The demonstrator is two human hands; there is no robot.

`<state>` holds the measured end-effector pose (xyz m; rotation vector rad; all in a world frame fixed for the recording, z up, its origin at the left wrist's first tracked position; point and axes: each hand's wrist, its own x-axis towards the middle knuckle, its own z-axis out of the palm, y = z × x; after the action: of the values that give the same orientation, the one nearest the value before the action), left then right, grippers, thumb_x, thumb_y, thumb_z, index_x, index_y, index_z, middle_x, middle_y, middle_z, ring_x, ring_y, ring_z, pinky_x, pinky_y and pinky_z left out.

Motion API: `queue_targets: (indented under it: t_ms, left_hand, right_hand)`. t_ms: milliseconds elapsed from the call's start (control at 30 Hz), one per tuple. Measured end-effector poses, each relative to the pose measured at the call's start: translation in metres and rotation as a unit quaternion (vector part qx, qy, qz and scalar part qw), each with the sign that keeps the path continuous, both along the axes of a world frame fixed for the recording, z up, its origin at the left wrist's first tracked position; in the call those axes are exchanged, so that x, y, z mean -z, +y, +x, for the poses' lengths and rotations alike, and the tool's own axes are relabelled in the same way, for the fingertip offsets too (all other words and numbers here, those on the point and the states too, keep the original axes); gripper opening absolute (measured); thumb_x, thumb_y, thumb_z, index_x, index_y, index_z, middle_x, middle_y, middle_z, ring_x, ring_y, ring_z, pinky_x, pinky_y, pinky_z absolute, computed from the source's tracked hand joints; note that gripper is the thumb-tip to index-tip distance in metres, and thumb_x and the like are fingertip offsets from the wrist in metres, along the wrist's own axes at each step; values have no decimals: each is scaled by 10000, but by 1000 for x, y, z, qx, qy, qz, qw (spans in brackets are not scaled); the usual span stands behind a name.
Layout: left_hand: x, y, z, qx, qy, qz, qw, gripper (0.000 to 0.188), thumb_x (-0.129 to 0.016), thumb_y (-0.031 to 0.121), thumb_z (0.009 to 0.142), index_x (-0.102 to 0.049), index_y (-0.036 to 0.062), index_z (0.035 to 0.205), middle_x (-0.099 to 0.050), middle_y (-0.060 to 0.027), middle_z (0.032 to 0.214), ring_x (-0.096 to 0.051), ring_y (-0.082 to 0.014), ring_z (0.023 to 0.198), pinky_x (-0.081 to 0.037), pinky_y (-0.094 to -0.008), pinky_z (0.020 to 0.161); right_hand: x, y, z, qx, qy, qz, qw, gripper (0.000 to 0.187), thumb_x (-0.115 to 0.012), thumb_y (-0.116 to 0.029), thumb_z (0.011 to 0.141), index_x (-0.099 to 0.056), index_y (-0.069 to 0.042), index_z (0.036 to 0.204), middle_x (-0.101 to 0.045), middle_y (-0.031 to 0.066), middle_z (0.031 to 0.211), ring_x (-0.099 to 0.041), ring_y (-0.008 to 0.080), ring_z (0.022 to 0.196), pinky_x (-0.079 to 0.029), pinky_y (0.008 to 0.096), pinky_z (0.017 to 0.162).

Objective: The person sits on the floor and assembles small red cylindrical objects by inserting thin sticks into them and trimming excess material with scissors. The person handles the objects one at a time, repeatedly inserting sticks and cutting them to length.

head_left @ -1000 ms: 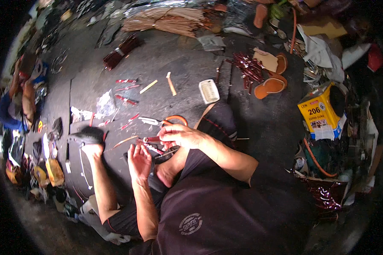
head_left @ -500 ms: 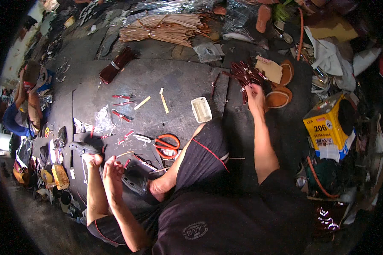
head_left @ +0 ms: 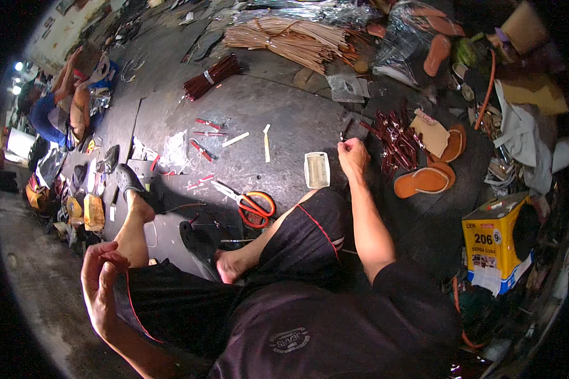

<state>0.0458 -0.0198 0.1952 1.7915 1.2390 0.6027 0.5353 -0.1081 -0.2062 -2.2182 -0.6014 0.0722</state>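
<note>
Moved since the earlier frame: your right hand (head_left: 355, 159), now left of the dark-red strip pile (head_left: 391, 142), fingers narrowed at a loose dark strip (head_left: 346, 131), grip unclear; your left hand (head_left: 101, 278), half-open, beside your left leg (head_left: 171, 297).

A person's right arm (head_left: 370, 224) stretched forward, the right hand (head_left: 353, 158) bunched at its end. The left hand (head_left: 101, 275), loosely curled, hovered off to the side.

Dark strip (head_left: 346, 129) at right hand (head_left: 354, 158), grip unclear
</note>
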Motion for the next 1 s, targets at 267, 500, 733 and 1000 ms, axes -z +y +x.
queue_targets:
  t_ms: [267,500,733,1000]
  left_hand:
    - [-26,44,25,171,129,-45,976,310,-609,148,951,-574,-17,1210,-667,-88,917,-665,-155,890,-515,-311,838]
    - [14,110,-13,226,345,74,908,301,-634,173,908,-606,-1,1152,-697,-170,895,-699,-272,840,-541,-379,781]
    - [79,168,-59,211,364,-19,907,357,-650,232,883,-613,39,1181,-703,-155,1006,-684,-295,963,-540,-406,827]
    - [136,176,-89,293,291,-115,904,399,-612,324,928,-578,89,1248,-719,-154,1013,-703,-285,937,-533,-391,861]
  right_hand:
    - [-7,-40,27,-36,-66,-58,995,253,-708,-258,835,-629,-23,885,-659,155,845,-647,318,812,-503,419,751]
    - [-91,53,-81,-136,33,79,987,288,-724,-285,881,-660,-11,942,-674,85,833,-630,183,738,-505,334,692]
    - [-36,214,-222,-382,120,-14,916,316,-715,-295,873,-637,-39,1040,-699,147,923,-682,279,870,-525,403,781]
    - [4,264,-267,-324,113,-27,939,164,-687,-218,864,-701,-57,894,-702,116,877,-666,227,768,-515,351,715]
